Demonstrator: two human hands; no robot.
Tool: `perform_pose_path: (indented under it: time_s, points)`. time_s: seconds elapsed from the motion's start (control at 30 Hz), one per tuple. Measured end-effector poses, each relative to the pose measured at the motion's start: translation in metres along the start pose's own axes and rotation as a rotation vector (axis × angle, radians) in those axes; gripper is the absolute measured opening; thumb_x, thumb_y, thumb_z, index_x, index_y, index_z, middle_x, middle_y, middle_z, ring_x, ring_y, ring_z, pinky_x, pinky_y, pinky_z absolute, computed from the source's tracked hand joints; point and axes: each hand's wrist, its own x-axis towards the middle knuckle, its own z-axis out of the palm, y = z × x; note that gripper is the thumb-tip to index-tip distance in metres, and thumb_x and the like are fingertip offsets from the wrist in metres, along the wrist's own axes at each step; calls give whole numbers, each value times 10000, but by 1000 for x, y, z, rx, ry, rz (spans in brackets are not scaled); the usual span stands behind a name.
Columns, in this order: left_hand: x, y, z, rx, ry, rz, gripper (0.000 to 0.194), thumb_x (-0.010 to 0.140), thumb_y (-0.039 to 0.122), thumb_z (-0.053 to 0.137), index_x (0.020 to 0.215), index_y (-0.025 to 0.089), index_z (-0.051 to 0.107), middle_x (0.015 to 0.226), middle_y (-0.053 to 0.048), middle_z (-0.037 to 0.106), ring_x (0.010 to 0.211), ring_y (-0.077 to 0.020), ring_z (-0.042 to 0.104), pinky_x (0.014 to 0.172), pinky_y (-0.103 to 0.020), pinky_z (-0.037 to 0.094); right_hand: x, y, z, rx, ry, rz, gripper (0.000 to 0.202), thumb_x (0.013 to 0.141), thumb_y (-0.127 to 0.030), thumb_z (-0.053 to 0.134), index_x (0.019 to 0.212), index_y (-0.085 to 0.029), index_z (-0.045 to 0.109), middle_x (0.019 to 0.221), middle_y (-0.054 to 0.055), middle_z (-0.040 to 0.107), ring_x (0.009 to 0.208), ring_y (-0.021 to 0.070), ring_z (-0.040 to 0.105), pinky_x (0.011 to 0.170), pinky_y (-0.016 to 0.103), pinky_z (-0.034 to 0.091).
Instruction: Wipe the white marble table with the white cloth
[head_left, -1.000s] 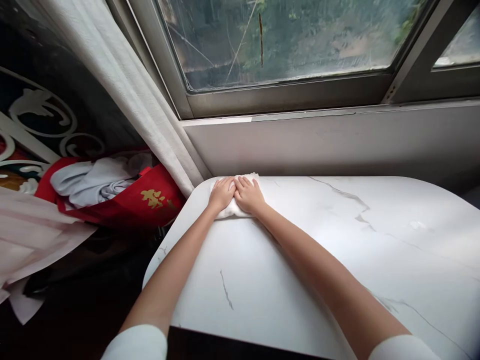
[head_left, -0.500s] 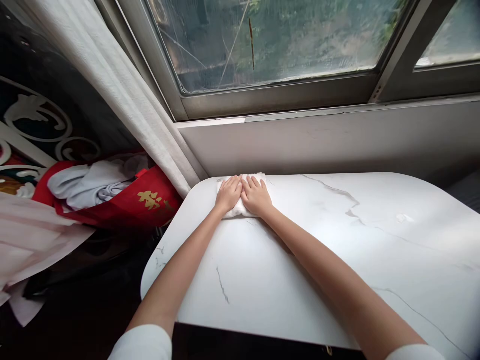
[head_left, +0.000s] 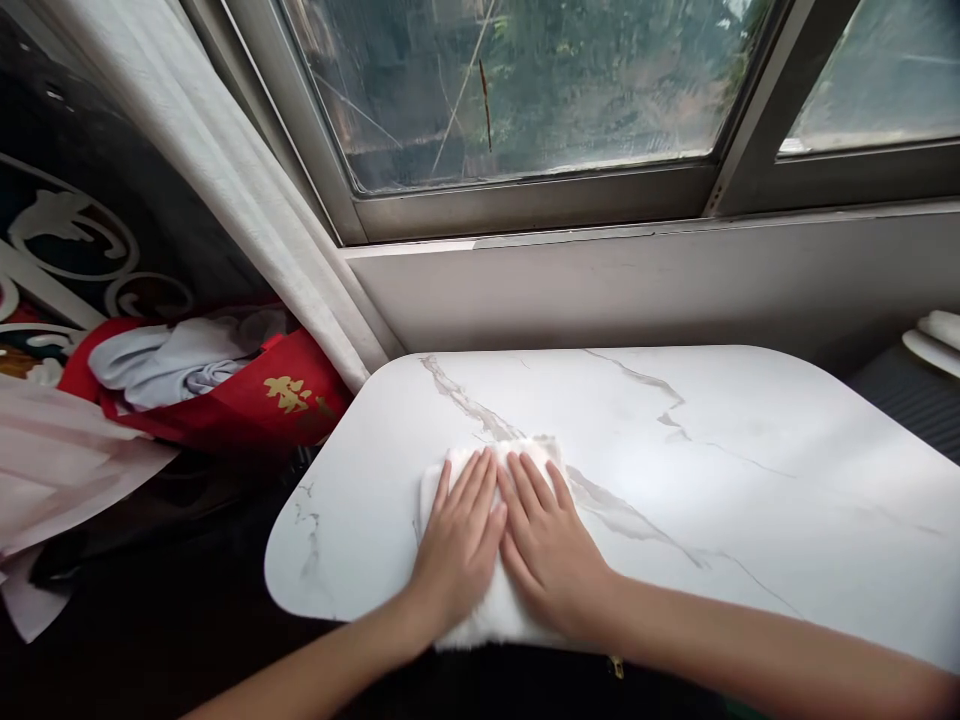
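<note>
Press evenly through the left hand (head_left: 456, 548) and the right hand (head_left: 559, 560), both laid palm-down on the white cloth (head_left: 510, 615), with long, slightly fanned fingers and thumbs turned inward between them. Call the grip wide on both sides: open and pressing from above, not pinching or clenching. Find the cloth at the near side of the white table (head_left: 360, 480), left of its middle, apparently reaching the near edge or a touch past it; impossible to tell exactly under the wrists. Best, at a guess, to lean weight into the palms rather than the fingertips, for full contact across the cloth and less bunching under the heels of the hands. Slide both hands as one, close side by side, to avoid wrinkling or folding the middle. Ease off near that edge, to avoid dragging the cloth down over it. Go with straight, overlapping strokes, and follow the rounded corner at the left with a gentle turn of the wrists. Mind the grey veining around the cloth, seemingly part of the marble-like pattern and not worth scrubbing. Watch the far side too, close to the wall below the window (head_left: 585, 90), for room at the fingertips, and steer clear of the curtain (head_left: 247, 210) and the red bag (head_left: 247, 410) off to the left.
</note>
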Motion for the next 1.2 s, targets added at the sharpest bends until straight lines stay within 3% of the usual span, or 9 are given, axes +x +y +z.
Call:
perform_pose_path:
  time_s: [0.13, 0.27, 0.37, 0.5, 0.7, 0.87, 1.0, 1.2]
  points:
    - [-28, 18, 2, -22, -33, 19, 611, 960, 304, 250, 1469, 322, -87, 1533, 4, 158, 1404, -232, 185, 1151, -544, 190, -25, 2, -12, 118, -105, -7, 606, 958, -422, 254, 1493, -227, 45, 1540, -17, 56, 1423, 197, 25, 1173, 444, 90]
    - [-8, 12, 6, -25, -50, 9, 566, 974, 300, 202, 1482, 293, -47, 1536, -6, 162, 1407, -227, 180, 1154, -540, 172, -4, 17, -18, 154, -216, 90, 597, 959, -412, 231, 1492, -174, 107, 1545, 19, 70, 1424, 185, 35, 1165, 440, 103]
    - [32, 1, 13, -23, -37, -27, 521, 979, 298, 177, 1493, 252, 107, 1523, -31, 238, 1405, -213, 197, 1160, -522, 136, 28, 35, -17, 91, -114, 147, 551, 951, -303, 195, 1482, -158, 211, 1541, 23, 168, 1422, 160, 95, 1162, 412, 90]
    - [104, -18, 24, 12, -21, -81, 506, 971, 276, 174, 1443, 149, 307, 1497, -76, 315, 1399, -198, 224, 1166, -470, 97, 78, 70, -13, -44, 28, 210, 551, 931, -252, 212, 1454, -94, 292, 1517, 69, 271, 1402, 190, 192, 1142, 412, 117]
    - [206, -35, 42, 42, -23, -102, 482, 947, 222, 234, 1393, 126, 389, 1477, -86, 358, 1379, -197, 278, 1156, -430, 104, 145, 139, -23, -178, 75, 282, 548, 925, -217, 238, 1439, -37, 297, 1513, 116, 273, 1395, 221, 209, 1118, 411, 156]
    - [259, -32, 58, 71, 42, -119, 458, 925, 185, 265, 1342, 165, 453, 1435, -69, 434, 1340, -193, 347, 1147, -438, 130, 167, 183, -33, -205, 126, 292, 525, 916, -197, 248, 1409, -58, 361, 1475, 113, 360, 1355, 221, 293, 1098, 408, 207]
    - [272, -32, 61, 71, 43, -88, 439, 913, 177, 290, 1298, 180, 500, 1386, -52, 497, 1295, -180, 405, 1144, -413, 160, 166, 189, -31, -214, 209, 348, 511, 919, -208, 251, 1379, -46, 403, 1448, 133, 402, 1335, 236, 325, 1091, 424, 217]
    - [257, -25, 60, 76, 37, -89, 441, 926, 198, 284, 1323, 186, 477, 1424, -49, 450, 1332, -168, 356, 1148, -403, 158, 151, 177, -30, -225, 192, 372, 520, 928, -222, 255, 1404, -48, 368, 1474, 126, 358, 1362, 236, 283, 1110, 422, 184]
